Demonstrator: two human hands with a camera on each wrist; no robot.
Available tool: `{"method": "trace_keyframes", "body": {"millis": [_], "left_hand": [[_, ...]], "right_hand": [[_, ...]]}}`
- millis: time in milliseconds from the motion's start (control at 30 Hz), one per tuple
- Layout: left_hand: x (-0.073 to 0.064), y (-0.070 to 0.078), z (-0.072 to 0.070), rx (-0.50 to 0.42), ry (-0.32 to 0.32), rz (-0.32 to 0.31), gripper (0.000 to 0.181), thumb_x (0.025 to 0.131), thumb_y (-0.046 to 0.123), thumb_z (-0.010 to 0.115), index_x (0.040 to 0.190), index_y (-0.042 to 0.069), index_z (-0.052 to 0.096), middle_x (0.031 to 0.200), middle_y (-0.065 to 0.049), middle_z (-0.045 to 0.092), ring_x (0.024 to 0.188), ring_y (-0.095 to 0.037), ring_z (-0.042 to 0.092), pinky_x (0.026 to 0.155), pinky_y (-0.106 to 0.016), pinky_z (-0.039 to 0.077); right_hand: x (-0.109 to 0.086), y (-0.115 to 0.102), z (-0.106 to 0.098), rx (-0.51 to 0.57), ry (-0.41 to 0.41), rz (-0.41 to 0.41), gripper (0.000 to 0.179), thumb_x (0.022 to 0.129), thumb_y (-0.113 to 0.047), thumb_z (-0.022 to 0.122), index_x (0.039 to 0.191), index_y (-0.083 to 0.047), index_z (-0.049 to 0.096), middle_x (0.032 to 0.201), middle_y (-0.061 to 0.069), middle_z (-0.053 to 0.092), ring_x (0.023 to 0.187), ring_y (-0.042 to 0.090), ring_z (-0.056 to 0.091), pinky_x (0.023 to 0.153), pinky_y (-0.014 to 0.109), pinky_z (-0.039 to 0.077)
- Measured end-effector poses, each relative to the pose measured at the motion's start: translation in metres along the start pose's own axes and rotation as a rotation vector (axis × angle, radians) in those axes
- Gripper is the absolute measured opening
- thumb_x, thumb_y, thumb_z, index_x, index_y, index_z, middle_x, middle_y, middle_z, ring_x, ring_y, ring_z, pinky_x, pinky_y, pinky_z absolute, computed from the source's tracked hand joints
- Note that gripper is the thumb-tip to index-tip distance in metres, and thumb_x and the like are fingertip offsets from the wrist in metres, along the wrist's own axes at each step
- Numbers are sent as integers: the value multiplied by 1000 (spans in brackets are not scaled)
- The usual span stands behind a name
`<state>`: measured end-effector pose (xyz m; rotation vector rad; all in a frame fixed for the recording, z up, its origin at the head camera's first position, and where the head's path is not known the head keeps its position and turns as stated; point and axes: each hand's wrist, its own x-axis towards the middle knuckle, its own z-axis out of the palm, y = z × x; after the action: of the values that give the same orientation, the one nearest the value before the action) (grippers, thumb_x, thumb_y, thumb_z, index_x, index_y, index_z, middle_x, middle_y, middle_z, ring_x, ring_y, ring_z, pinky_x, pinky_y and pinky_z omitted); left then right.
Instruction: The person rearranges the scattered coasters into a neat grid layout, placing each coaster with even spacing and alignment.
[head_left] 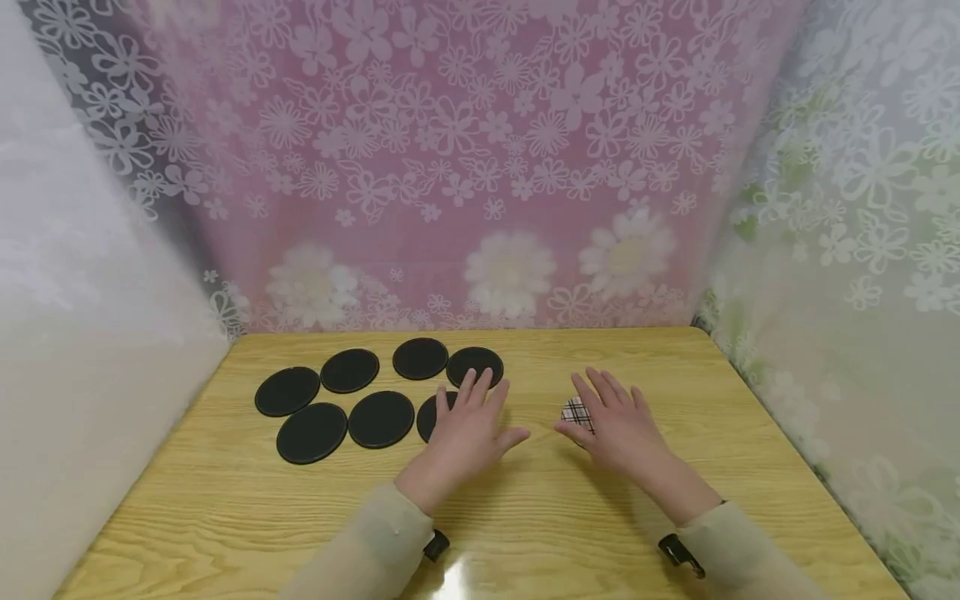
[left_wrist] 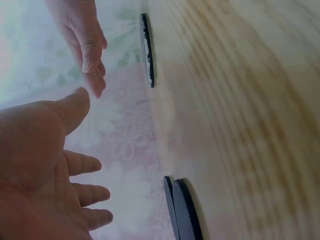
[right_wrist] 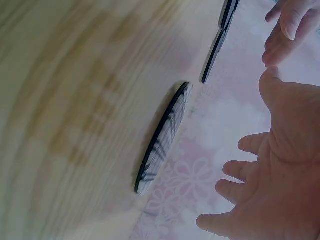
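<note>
My left hand (head_left: 467,435) hovers over the table with its fingers spread, holding nothing. In the head view it partly covers a black round coaster (head_left: 428,414), and its fingertips overlap another black coaster (head_left: 468,360) behind. To the right, my right hand (head_left: 624,433) is likewise spread and empty above a coaster with a black-and-white plaid face (head_left: 573,412), hiding much of it. The right wrist view shows this plaid coaster (right_wrist: 164,142) lying flat, plaid side up over a black underside, with the palm raised above it.
More black coasters lie left of my left hand in two rough rows, among them a front one (head_left: 312,433) and a far-left one (head_left: 287,392). Floral curtains (head_left: 480,167) rise behind and on both sides of the wooden table (head_left: 225,517). Each wrist carries a black strap device (head_left: 681,553).
</note>
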<state>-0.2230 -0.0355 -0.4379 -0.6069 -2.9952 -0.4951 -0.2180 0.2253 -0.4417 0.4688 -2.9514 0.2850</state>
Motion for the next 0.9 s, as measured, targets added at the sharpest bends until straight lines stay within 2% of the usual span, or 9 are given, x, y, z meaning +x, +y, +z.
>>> {"method": "trace_keyframes", "body": {"millis": [233,400,733,900], "left_hand": [[8,6,11,-7,-15,-10,84,106,65,64,173,18,41,181,-12,27,168,-38,16,126,-78,14],[14,10,18,-29,-21,-13,83,106,63,66,172,18,42,181,-13,27,169,-37,15,127,-77,12],[21,19,26,-28,-31,-7,83,105,64,67,171,19,44,180,-12,30,168,-36,18,127,-76,14],[22,27,26,-20,-53,-2,83,105,66,66,171,19,45,180,-12,30,168,-37,16,127,-77,13]], "right_hand": [[-7,20,4,5,11,13,88,107,-56,68,171,-4,38,172,29,36,159,53,32,121,80,24],[-12,29,0,5,-19,30,86,108,-52,69,170,-2,38,172,30,35,159,54,31,121,80,24],[-20,39,1,24,-26,27,87,108,-58,66,168,0,41,171,30,38,157,55,34,118,82,26],[-21,57,11,33,-29,18,91,107,-65,62,168,0,41,171,30,37,156,55,33,117,83,25]]}}
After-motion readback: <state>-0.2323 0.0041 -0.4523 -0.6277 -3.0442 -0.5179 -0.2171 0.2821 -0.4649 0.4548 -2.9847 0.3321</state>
